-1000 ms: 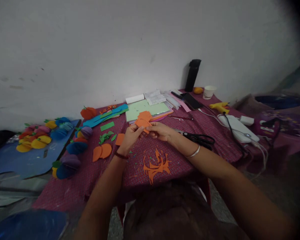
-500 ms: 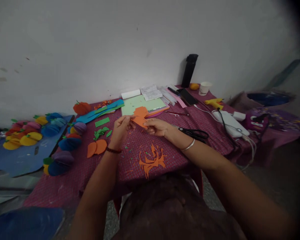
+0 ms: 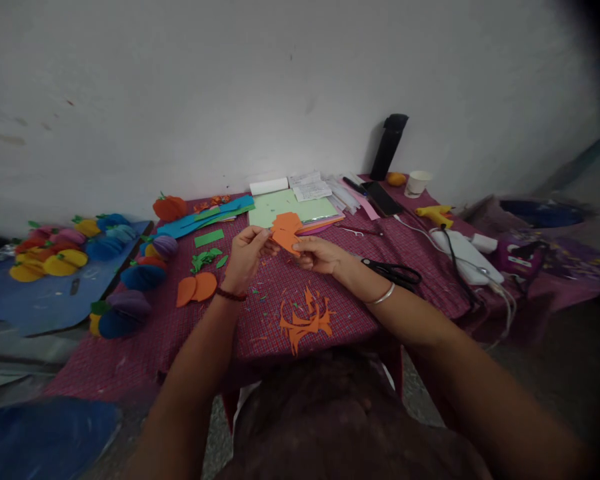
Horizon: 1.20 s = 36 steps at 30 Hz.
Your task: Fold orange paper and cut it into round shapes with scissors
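Observation:
Between both hands, above the table, are orange paper cut-outs, which look like overlapping pieces. My left hand pinches their left edge between thumb and fingers. On the lower right edge, my right hand is closed in a similar pinch. Curved orange paper scraps lie on the cloth nearer my body. Left of my left wrist rest rounded orange paper pieces, with small green paper leaves above them. Black-handled scissors lie beside my right forearm.
Colourful paper pumpkins stand on a blue board at left. Paper sheets lie at the back near a black bottle and a paper cup. A yellow glue gun and a white power strip with cables sit at right.
The view has shifted slightly, so the scene sits a little further right. Both hands keep their pinch on the orange paper, which is in nearly the same pose.

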Available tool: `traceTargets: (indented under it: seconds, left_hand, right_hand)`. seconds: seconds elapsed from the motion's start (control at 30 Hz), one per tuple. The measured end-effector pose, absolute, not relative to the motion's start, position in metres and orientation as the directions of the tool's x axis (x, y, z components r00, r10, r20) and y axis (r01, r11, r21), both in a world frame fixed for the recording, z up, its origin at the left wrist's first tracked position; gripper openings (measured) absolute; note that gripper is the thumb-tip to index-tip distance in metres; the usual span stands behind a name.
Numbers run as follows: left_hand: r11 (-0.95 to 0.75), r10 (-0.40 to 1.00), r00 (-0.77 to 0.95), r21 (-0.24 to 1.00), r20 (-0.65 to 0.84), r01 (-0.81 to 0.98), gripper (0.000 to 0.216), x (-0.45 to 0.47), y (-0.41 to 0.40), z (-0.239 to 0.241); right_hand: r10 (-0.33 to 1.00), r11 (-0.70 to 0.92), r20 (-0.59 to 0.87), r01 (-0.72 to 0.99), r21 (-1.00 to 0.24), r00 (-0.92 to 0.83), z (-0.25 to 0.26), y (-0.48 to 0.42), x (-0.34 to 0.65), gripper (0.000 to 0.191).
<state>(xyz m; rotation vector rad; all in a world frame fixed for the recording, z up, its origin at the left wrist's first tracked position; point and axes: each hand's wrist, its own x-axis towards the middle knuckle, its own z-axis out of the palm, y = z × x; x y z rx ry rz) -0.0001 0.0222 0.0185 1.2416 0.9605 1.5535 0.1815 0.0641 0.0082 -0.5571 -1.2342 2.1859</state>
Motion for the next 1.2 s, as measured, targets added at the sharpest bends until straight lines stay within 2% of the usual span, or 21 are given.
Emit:
traceTargets:
  seconds: [0.27, 0.47, 0.73, 0.93, 1.03, 1.1, 1.2]
  left_hand:
    - [-0.324, 0.944, -0.023, 0.939, 0.329, 0.111, 0.026, -0.014, 0.023, 0.022]
    - [-0.306, 0.947, -0.028, 0.925, 0.32, 0.225, 0.02, -0.014, 0.028, 0.017]
    - [-0.296, 0.95, -0.027, 0.925, 0.311, 0.238, 0.017, -0.01, 0.024, 0.021]
    - [-0.318, 0.942, -0.033, 0.917, 0.335, 0.24, 0.018, -0.007, 0.024, 0.021]
    - [-0.319, 0.946, -0.026, 0.941, 0.323, 0.111, 0.023, -0.008, 0.027, 0.019]
    - [-0.264, 0.965, 0.014, 0.963, 0.264, 0.047, 0.031, -0.009, 0.028, 0.017]
    - [-0.166, 0.981, 0.115, 0.982, 0.156, 0.085, 0.023, -0.012, 0.028, 0.015]
  right_hand:
    - [0.728, -0.3, -0.105, -0.177, -0.937, -0.678, 0.002, 0.067, 0.18, 0.025]
    - [0.752, -0.246, -0.128, -0.096, -0.964, -0.647, -0.002, 0.072, 0.18, 0.021]
    - [0.747, -0.197, -0.115, -0.053, -0.979, -0.655, -0.004, 0.076, 0.181, 0.02]
    - [0.776, -0.101, -0.069, -0.014, -0.995, -0.627, 0.003, 0.073, 0.184, 0.019]
    - [0.783, -0.007, -0.015, 0.015, -1.0, -0.622, 0.007, 0.073, 0.187, 0.015]
    - [0.772, 0.098, 0.054, 0.035, -0.995, -0.633, 0.01, 0.073, 0.189, 0.012]
    - [0.739, 0.247, 0.12, 0.101, -0.964, -0.663, 0.013, 0.073, 0.192, 0.008]
